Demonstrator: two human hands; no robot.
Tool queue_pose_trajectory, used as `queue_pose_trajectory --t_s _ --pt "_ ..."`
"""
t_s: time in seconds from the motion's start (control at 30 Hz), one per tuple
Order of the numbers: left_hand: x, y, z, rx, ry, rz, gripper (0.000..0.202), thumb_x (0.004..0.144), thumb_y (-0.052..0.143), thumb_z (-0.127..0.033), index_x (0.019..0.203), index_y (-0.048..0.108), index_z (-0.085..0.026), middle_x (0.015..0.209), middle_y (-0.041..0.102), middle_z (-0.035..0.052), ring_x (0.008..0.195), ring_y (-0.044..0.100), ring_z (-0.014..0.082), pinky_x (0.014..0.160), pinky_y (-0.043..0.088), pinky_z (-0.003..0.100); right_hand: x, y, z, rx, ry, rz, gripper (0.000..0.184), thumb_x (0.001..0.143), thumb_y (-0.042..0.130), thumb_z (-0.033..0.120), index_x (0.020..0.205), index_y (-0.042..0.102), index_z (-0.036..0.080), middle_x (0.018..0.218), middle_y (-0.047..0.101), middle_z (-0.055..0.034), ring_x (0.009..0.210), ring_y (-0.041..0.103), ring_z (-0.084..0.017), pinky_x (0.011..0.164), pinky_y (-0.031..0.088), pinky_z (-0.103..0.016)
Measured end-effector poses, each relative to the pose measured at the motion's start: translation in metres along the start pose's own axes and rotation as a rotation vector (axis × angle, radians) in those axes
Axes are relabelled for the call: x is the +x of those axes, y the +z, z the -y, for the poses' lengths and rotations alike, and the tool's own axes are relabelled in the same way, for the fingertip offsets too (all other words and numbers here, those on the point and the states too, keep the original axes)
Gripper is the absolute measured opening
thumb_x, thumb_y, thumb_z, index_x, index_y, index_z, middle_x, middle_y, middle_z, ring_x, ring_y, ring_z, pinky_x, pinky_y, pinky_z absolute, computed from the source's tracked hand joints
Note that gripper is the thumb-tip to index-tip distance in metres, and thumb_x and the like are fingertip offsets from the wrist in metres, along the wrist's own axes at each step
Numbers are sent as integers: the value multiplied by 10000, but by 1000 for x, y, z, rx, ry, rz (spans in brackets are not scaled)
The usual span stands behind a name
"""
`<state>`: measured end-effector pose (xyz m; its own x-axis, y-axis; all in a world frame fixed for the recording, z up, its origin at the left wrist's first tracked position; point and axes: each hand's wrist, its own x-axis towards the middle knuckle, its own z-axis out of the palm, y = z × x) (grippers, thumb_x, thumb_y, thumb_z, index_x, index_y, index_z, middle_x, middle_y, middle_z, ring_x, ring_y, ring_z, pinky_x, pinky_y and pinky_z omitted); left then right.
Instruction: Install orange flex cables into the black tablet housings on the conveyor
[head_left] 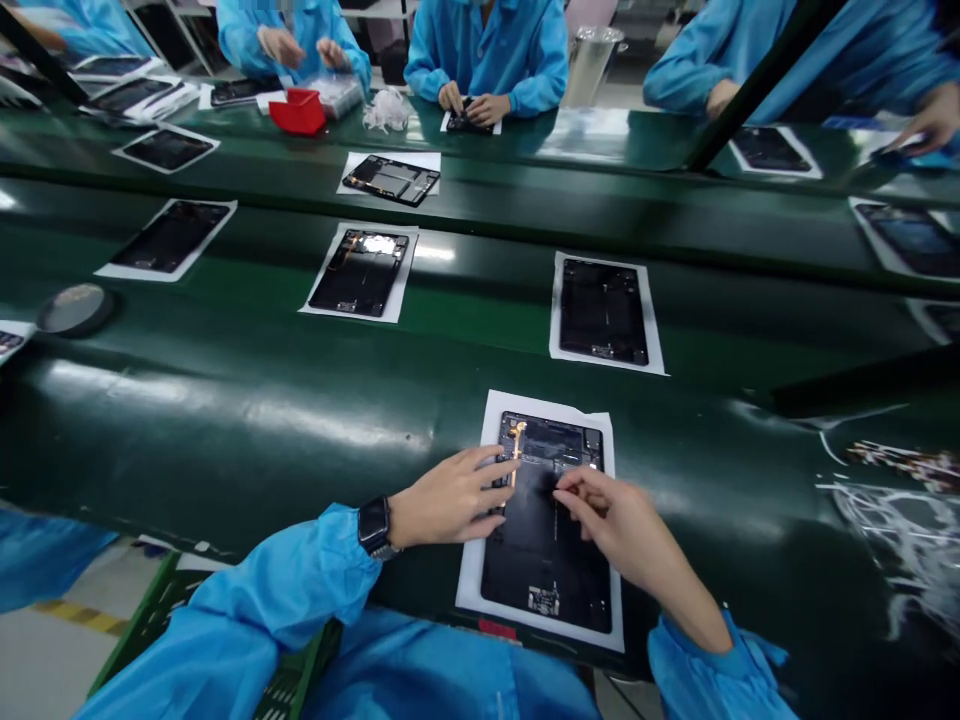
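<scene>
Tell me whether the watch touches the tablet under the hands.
Apart. The head view shows the watch at the left wrist, with the left hand and green table visible between it and the tablet.

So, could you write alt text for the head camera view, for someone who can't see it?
A person's spread left hand and pinched right hand reach over a dark tablet-like device on white paper. Blue-sleeved co-workers work across the green workbench.

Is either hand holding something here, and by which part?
Left hand: nothing gripped, fingers spread over the open tablet. Right hand: fingertips drawn together over it; whether they hold anything small cannot be told.
</scene>
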<state>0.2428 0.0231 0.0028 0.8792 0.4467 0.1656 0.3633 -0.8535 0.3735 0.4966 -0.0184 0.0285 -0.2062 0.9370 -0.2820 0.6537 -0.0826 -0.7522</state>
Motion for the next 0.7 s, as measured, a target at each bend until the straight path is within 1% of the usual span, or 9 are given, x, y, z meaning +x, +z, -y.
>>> queue_pose_trajectory --t_s 0.07,0.13,0.2,0.27,0.3,0.43,0.53,0.63,0.7 --pt "-3 2 4 -71 -29 -49 368 945 544 -322 1268 535 -145 1433 484 113 1378 375 281 1127 389 434 -8 9 6 -31 -37 4 185 974 440 358 992 572 230 679 623 18 585 610 -163 574 465 -268" --pt "-5 2 8 -114 -64 -79 417 934 568 -324 1303 496 -142 1442 470 129 1376 383 262 1129 388 421 -11 18 13 -102 -68 -12 183 986 420 331 1069 544 226 759 655 -5 636 634 -176 595 475 -281" --pt "-6 3 10 -128 -88 -90 443 918 596 -322 1306 484 -141 1455 447 149 1382 378 269 1131 382 431 -11 26 19 -203 -119 -33 181 993 410 299 1104 529 222 862 682 -34 701 660 -194 616 484 -293" --pt "-7 4 12 -134 -93 -92 457 901 622 -317 1297 482 -138 1456 437 164 1382 378 282 1128 381 440 -9 33 22 -311 -185 -32 178 999 396 256 1100 537 218 954 693 -57 763 679 -210 633 492 -300" --pt "-7 5 12 -137 -92 -93 460 894 633 -314 1291 482 -138 1453 439 168 1379 382 286 1125 383 444 -7 35 24 -365 -215 -27 178 999 394 235 1090 546 214 970 695 -62 774 684 -216 631 493 -300" --pt "-7 8 12 -150 -88 -100 443 877 655 -299 1257 487 -144 1441 448 170 1369 397 298 1120 380 449 -2 41 32 -570 -292 -21 163 983 429 177 1046 579 184 886 694 -65 712 682 -224 582 484 -296" --pt "-7 8 12 -167 -91 -101 434 871 664 -293 1237 489 -138 1432 457 176 1365 402 300 1118 377 444 3 47 41 -683 -341 -20 167 962 437 121 1010 592 160 840 680 -66 673 671 -220 553 474 -291" --pt "-6 7 12 -180 -90 -101 454 864 676 -296 1239 485 -123 1417 469 187 1360 409 296 1121 372 434 7 52 46 -728 -388 -13 205 936 418 61 984 597 147 828 668 -71 682 666 -217 563 483 -292" --pt "-6 6 12 -178 -88 -102 468 863 679 -295 1244 483 -109 1411 475 191 1358 410 291 1127 365 421 7 52 44 -715 -425 -10 229 935 401 51 1007 597 146 850 672 -77 703 670 -215 589 503 -295"
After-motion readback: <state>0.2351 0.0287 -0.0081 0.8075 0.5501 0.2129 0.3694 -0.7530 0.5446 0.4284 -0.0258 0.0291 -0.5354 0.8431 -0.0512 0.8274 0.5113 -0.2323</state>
